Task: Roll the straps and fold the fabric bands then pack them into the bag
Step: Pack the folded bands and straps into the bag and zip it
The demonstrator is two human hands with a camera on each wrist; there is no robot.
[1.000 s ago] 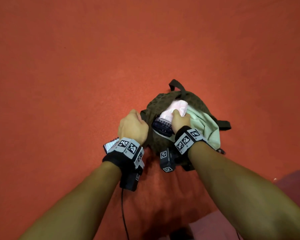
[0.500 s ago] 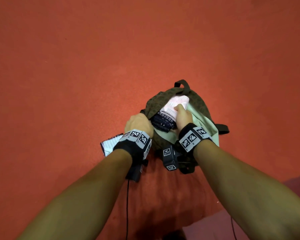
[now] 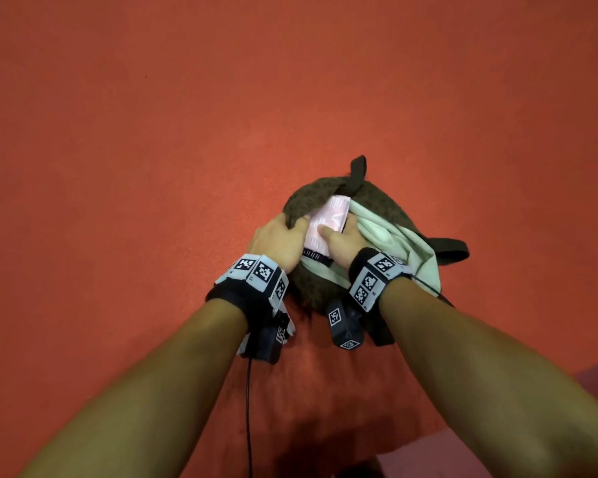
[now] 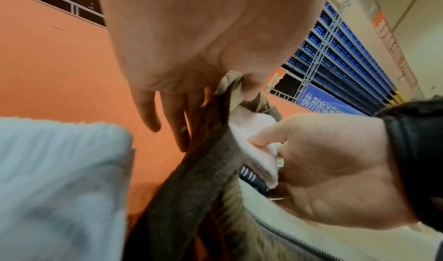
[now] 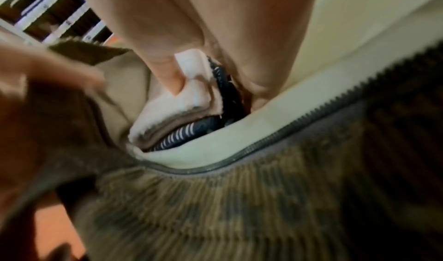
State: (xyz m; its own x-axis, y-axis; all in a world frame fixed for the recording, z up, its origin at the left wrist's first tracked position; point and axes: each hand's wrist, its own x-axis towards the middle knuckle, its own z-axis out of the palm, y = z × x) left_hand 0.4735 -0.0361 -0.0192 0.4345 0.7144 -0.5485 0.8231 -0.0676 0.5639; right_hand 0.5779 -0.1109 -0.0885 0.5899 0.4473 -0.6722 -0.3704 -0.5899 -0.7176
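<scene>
Right hand [image 3: 340,239] in the head view is pinching the folded pale pink fabric band [image 3: 327,219], thumb on top, feeding it into the mouth of the brown corduroy bag with pale green lining [image 3: 387,205]. Left hand [image 3: 278,241] curls over the bag's near rim, holding it open. Best bet imo: keep that rim pulled wide and slide the stack in flat so the fold doesn't pop open. Bag sits on the orange-red floor [image 3: 118,167], and its dark carry strap [image 3: 358,170] sticks up at the far side, out of the way.

Left wrist view: left fingers [image 4: 175,121] hang down the outside of the brown rim while the thumb hooks inside. A light blue ribbed cloth [image 4: 59,180] lies just beside the bag, probably next to pack.

Right wrist view: a dark navy strap with white stripes [image 5: 182,134] rides under the pink band, both half inside the lining. The zipper teeth [image 5: 311,113] along the opening could snag the fabric edges.
</scene>
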